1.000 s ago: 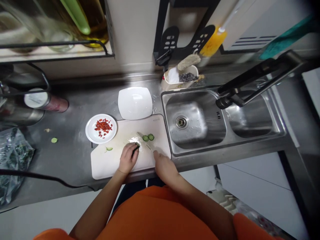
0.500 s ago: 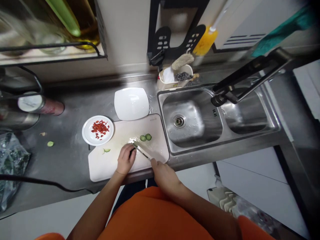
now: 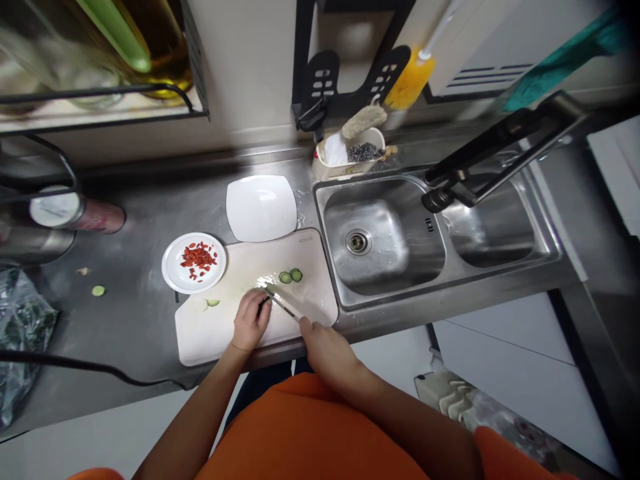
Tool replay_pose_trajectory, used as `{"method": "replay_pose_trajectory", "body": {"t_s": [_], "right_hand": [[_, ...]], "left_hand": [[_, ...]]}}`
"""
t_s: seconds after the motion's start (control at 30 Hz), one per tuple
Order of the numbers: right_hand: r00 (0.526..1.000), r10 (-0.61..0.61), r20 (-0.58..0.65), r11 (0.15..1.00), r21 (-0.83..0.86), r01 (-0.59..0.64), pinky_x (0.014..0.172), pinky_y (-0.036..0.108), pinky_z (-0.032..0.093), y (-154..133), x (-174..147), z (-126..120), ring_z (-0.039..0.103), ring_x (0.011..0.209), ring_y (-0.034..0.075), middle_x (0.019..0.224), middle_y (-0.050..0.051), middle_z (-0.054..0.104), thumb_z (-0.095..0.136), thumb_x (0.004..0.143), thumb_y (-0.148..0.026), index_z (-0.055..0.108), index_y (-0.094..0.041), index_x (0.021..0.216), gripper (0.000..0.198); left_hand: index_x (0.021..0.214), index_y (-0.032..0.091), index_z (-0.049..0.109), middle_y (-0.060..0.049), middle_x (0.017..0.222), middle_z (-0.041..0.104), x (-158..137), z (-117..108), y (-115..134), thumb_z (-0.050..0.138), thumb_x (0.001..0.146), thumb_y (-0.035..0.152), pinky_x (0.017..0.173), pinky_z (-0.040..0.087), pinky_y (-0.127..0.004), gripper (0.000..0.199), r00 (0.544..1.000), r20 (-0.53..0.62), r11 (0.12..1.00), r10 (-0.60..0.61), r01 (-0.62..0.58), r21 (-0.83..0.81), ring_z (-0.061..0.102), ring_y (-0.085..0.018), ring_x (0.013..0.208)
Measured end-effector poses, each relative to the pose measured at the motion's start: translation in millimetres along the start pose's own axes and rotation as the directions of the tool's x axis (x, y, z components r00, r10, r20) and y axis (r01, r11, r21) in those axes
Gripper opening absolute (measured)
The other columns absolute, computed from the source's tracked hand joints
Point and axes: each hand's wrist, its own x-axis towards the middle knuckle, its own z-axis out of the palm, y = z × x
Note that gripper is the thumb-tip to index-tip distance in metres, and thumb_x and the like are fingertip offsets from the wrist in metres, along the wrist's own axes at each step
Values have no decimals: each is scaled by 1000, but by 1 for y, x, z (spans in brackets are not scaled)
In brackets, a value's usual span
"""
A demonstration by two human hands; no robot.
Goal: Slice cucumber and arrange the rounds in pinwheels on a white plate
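On the white cutting board [image 3: 215,340], my left hand [image 3: 251,319] has its fingers curled over a piece of cucumber [image 3: 269,291], most of which they hide. My right hand [image 3: 327,347] is closed round the handle of a knife [image 3: 283,304]. The blade slants up and left, its tip right beside my left fingertips. Just beyond the blade lie two or so round cucumber slices [image 3: 291,275] with dark green rims. A thin cucumber end [image 3: 213,303] rests on the board left of my left hand.
A white plate of red goji berries [image 3: 173,267] overlaps the board's left corner. Behind the board stands a white square dish [image 3: 261,208]. A steel sink [image 3: 385,233] with a black faucet [image 3: 480,157] is to the right. A plastic bag [image 3: 25,333] lies far left.
The view has shifted very slightly. Both hands, the knife and the cucumber slices keep nearly the same places on the board.
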Motion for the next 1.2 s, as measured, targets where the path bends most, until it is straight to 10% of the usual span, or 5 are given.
{"method": "replay_pose_trajectory", "body": {"t_s": [0.83,1.2], "right_hand": [[994,-55,-95,998,-24,53,69,26,49,-20,52,11,65,84,19,91,12,64,29,89,-6,47,-14,111,29],[998,10,-58,999,-34,-12,67,26,47,6,22,3,64,86,22,90,11,64,35,85,-5,45,-16,115,34]], "left_hand": [[103,18,59,-9,101,64,4,-1,3,52,86,19,90,50,-39,19,1000,16,999,-25,26,-35,59,-20,100],[105,18,58,-10,103,63,3,-2,2,52,86,20,92,49,-39,20,999,25,998,-27,28,-52,58,-19,103]]}}
